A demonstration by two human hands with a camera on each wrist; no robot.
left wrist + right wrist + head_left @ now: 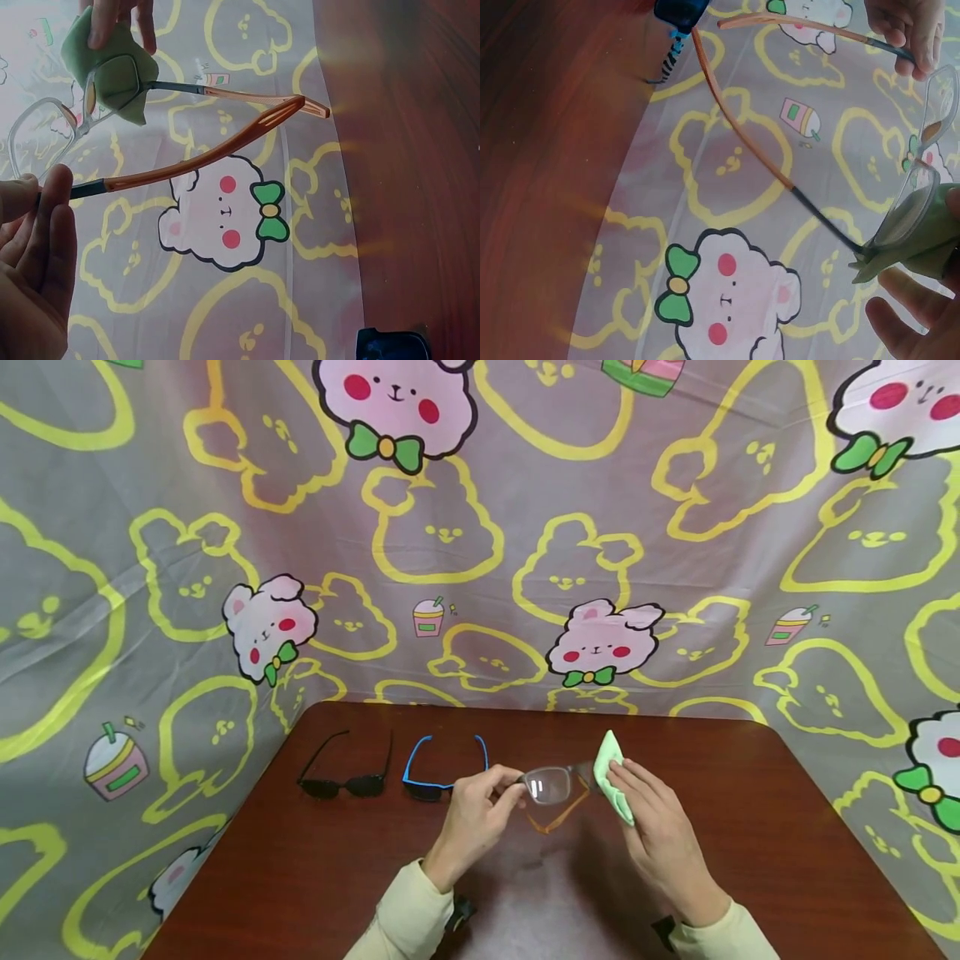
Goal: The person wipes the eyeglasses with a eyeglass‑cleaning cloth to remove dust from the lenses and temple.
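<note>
A pair of clear-framed eyeglasses (pixel 550 786) with orange-brown temples (pixel 217 154) is held up above the table. My left hand (pixel 480 814) pinches the frame beside one hinge, thumb against fingers. In my right hand (pixel 667 822) is a light green cloth (pixel 611 777), held between thumb and fingers at the other lens. The cloth (pixel 90 52) lies behind that lens in the left wrist view. Both temples stand unfolded, as the right wrist view of the glasses (pixel 742 135) shows. Part of the far lens is hidden by the cloth in the head view.
Black sunglasses (pixel 345 787) lie on the left of the brown table (pixel 750 860), temples unfolded. Blue-framed sunglasses (pixel 408 777) lie beside them, partly behind my left hand. A patterned curtain (pixel 465 610) hangs behind the table and along its sides.
</note>
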